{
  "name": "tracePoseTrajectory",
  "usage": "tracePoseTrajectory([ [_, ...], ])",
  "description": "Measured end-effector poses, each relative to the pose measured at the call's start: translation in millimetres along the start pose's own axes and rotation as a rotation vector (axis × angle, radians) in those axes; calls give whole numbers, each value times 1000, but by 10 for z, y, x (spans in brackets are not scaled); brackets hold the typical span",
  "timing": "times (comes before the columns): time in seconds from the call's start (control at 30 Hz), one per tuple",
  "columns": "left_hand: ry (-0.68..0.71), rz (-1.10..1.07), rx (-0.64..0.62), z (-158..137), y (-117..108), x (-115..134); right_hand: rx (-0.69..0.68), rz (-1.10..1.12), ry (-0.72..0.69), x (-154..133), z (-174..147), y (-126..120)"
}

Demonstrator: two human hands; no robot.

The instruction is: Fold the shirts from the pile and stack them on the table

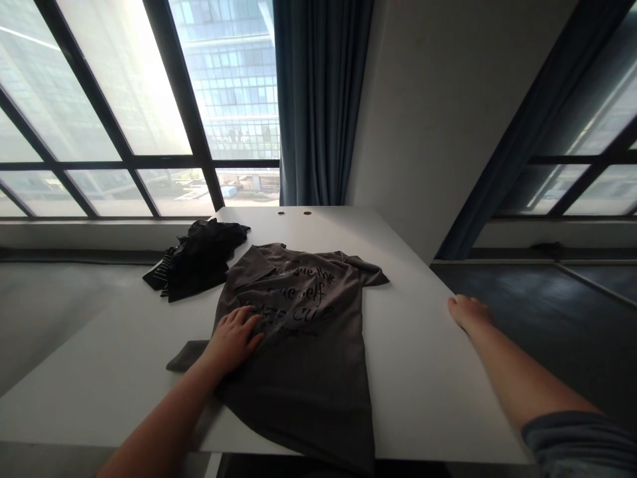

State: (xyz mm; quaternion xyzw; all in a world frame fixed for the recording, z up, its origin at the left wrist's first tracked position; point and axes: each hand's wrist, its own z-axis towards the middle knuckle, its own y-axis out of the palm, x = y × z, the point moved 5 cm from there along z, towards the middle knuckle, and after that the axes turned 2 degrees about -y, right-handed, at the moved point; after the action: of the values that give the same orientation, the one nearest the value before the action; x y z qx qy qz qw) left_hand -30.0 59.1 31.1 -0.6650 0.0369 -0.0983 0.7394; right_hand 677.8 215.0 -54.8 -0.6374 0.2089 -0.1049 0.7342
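A dark grey T-shirt (318, 372) with black lettering lies spread on the white table (413, 372), its neck end pointing away from me. Its hem hangs over the near table edge, and a sleeve sticks out on the left under my forearm. My left hand (233, 338) rests on the left side of the shirt, palm down with fingers apart, touching the lettering. At the table's right edge, away from the shirt, my right hand (468, 312) is closed, its fingers curled round the edge and partly hidden.
A crumpled black garment (204, 252) with some striped parts lies on the table beyond the shirt's left side. Two small round holes are near the far edge. Behind stand large windows (99, 86), blue curtains (323, 99) and a wall column (423, 113).
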Motion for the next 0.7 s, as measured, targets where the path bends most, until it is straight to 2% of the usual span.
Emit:
tracePoseTrajectory([
  [0.1,186,-77,-94,0,38,343,105,-105,-176,-396,-56,2],
  [0.13,226,-88,-144,16,61,428,125,-102,-242,-600,-65,3],
  [0.17,249,-93,-193,43,84,495,149,-100,-367,-865,-81,-2],
  [0.27,228,-97,-289,200,142,599,161,4,-661,-1758,-155,-30],
  [0.4,129,-85,-372,444,233,628,95,144,-1041,-2930,-339,-14],
  [0.47,106,-78,-403,516,277,637,25,153,-1087,-3322,-348,73],
  [0.53,102,-78,-415,553,302,651,-53,140,-1055,-3549,-268,199],
  [0.6,100,-75,-422,570,316,666,-84,125,-1005,-3628,-125,311],
  [0.7,85,-66,-423,603,331,694,-78,116,-922,-3564,133,425],
])
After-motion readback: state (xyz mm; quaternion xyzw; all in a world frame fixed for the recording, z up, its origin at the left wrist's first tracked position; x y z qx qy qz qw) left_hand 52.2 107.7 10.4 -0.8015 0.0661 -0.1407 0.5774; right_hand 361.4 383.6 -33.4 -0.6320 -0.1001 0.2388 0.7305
